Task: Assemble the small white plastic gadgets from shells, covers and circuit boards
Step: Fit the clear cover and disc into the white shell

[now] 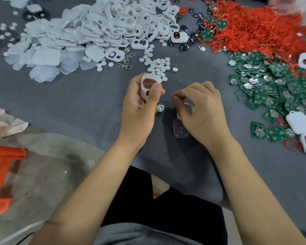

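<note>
My left hand (140, 101) grips a white shell (147, 86) with a red ring set in its upper opening, thumb pressed over its lower hole. A green circuit board (160, 108) lies on the grey cloth just under that hand. My right hand (200, 110) has its fingers curled and pinches a small clear plastic piece (188, 107) above the cloth. A clear cover (180, 129) with small dots lies flat on the cloth below the right hand's fingers.
A heap of white shells and covers (95, 29) fills the far left. Small white discs (159, 66) and metal clasps (125, 61) lie ahead. Red rings (254, 27) and green boards (272, 89) pile at right, with finished gadgets (298, 122). An orange stool (2, 175) stands at left.
</note>
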Tool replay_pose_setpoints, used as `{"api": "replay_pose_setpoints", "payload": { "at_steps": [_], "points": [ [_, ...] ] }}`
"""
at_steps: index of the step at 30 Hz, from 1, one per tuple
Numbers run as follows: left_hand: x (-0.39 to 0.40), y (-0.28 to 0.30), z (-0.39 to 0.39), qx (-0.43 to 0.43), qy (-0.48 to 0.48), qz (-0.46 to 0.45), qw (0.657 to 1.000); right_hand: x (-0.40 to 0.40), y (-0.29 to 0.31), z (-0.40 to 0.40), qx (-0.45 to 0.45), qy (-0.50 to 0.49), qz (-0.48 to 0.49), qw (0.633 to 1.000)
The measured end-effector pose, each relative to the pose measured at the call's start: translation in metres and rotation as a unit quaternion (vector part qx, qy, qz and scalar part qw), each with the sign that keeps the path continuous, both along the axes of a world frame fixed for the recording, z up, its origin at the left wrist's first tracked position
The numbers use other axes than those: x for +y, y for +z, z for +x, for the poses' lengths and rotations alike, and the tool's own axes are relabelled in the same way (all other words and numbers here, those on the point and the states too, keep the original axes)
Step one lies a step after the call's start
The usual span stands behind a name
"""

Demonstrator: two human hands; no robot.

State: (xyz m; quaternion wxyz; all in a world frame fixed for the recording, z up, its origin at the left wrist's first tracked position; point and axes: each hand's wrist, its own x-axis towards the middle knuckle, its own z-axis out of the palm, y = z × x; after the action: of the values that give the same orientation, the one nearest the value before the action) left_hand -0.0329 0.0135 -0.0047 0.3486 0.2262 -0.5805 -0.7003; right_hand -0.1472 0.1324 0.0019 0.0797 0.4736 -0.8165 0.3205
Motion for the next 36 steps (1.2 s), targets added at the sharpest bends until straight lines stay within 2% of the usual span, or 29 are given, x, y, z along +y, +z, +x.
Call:
{"api": "replay_pose_setpoints", "payload": {
  "at_steps": [4, 8, 13, 18, 22, 27, 32, 36],
  "points": [
    [0.004, -0.001, -0.002, -0.006, -0.037, -0.007, 0.999, 0.016, -0.001, -0.014, -0.025, -0.021, -0.029, 0.999],
    [0.006, -0.002, -0.001, -0.017, -0.079, -0.038, 0.996, 0.036, 0.003, -0.019, -0.040, 0.005, -0.036, 0.999],
    [0.006, -0.006, -0.003, -0.013, -0.104, -0.053, 0.993, 0.053, -0.003, -0.007, -0.019, 0.034, -0.024, 0.999],
    [0.009, -0.005, -0.003, -0.022, -0.118, -0.060, 0.991, 0.074, -0.008, -0.007, 0.003, -0.064, -0.067, 0.996],
    [0.011, -0.004, -0.002, -0.050, -0.128, -0.106, 0.985, 0.086, -0.011, -0.005, -0.032, -0.135, -0.071, 0.988],
    [0.017, -0.002, -0.002, -0.069, -0.140, -0.163, 0.974, 0.092, -0.012, 0.002, -0.058, -0.133, -0.016, 0.989],
    [0.016, -0.002, -0.002, -0.081, -0.128, -0.175, 0.973, 0.098, -0.008, 0.008, -0.065, -0.170, -0.049, 0.982],
    [0.016, -0.005, -0.001, -0.102, -0.128, -0.202, 0.966, 0.105, -0.011, 0.013, -0.079, -0.173, -0.019, 0.982]
  ]
}}
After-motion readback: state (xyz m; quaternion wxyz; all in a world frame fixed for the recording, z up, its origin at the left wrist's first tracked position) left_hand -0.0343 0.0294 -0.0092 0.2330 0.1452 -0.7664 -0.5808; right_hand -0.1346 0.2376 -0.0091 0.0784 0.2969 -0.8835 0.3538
